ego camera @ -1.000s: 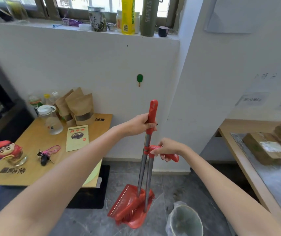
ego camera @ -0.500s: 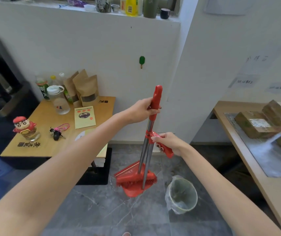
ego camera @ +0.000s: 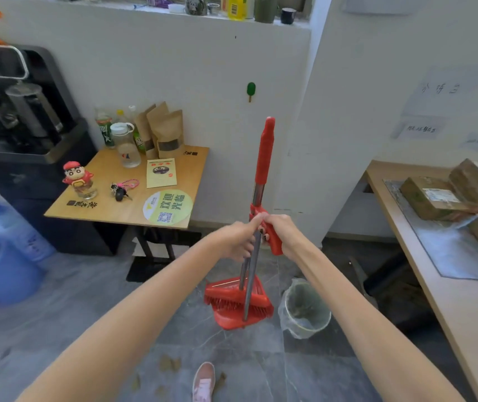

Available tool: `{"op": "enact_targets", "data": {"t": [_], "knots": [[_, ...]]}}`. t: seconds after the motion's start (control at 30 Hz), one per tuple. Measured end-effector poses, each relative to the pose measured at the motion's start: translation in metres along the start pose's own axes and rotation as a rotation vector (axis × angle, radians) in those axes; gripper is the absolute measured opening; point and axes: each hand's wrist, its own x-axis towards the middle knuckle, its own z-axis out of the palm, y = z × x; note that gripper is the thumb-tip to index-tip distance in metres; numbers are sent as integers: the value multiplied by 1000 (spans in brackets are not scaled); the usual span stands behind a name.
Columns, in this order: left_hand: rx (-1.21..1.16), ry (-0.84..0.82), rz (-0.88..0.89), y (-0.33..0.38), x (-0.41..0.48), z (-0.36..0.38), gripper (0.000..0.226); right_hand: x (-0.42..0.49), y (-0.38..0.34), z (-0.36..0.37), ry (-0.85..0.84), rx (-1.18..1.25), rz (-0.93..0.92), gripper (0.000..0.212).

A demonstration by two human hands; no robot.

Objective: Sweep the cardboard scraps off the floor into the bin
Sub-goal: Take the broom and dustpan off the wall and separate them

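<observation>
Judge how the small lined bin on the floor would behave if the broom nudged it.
The bin looks small beside the dustpan, so probably light and apt to slide or tip on the smooth floor. Its loose clear liner would likely crumple and shift rather than resist.

Both arms out front, bare, converging mid-frame. Left forearm (ego camera: 145, 309) comes in from lower left, right forearm (ego camera: 348, 297) from lower right, both nearly straight. Left hand (ego camera: 237, 237): back toward camera, fingers curled round the metal shaft (ego camera: 251, 265), thumb on top. Right hand (ego camera: 282, 230): tight beside the left, at the same height, fingers wrapped round the red handle (ego camera: 274, 245), wrist in line with the forearm.
</observation>
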Motion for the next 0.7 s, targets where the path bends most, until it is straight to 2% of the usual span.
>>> {"op": "enact_targets", "data": {"t": [0.03, 0.1, 0.17, 0.23, 0.3, 0.43, 0.53, 0.7], "knots": [[-147, -115, -49, -11, -5, 11, 87, -7, 6, 1, 4, 10, 20, 29], [-431, -245, -53, -28, -11, 30, 81, -22, 16, 5, -26, 70, 73, 26], [-648, -241, 2, -39, -15, 43, 65, -33, 26, 9, -72, 221, 127, 25], [-750, -195, 81, -48, -22, 51, 55, -43, 35, 8, -115, 350, 168, 26], [-770, -203, 131, -56, -34, 54, 49, -54, 40, 6, -167, 340, 187, 30], [-732, -265, 175, -68, -56, 50, 31, -81, 39, 2, -279, 153, 149, 32], [-712, -282, 207, -74, -77, 46, 33, -98, 39, 6, -351, 19, 101, 31], [-619, -441, 263, -101, -112, 24, 35, -131, 44, 19, -252, -428, -44, 33]]}}
